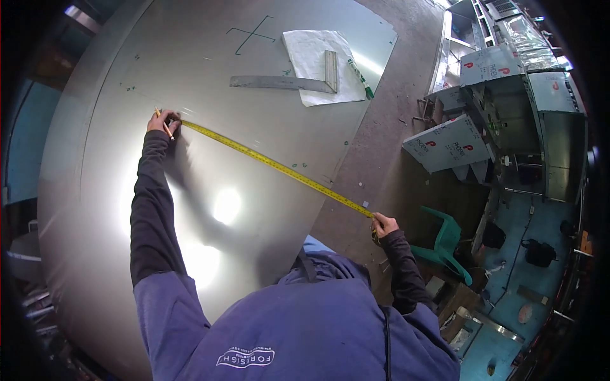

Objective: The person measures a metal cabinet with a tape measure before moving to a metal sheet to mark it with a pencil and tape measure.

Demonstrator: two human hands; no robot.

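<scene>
A yellow tape measure (273, 163) is stretched slantwise across a large shiny metal sheet (210, 152) and past its edge. My left hand (164, 120) is closed at the tape's far end on the sheet, with a pencil (164, 124) between its fingers. Beyond the sheet's right edge, my right hand (384, 225) is wrapped round the other end of the tape; its case is mostly hidden by the fingers. A try square (286, 82) lies partly on a white paper (314, 47), and a green-and-white marker (362, 79) rests on the paper's right side.
Green marks, including a large cross (253, 35), are drawn on the sheet. On the floor to the right stands a green plastic stool (441, 244). Metal panels and cabinets (448, 143) with film-covered faces fill the upper right. Tools and dark items lie on a blue surface (515, 273).
</scene>
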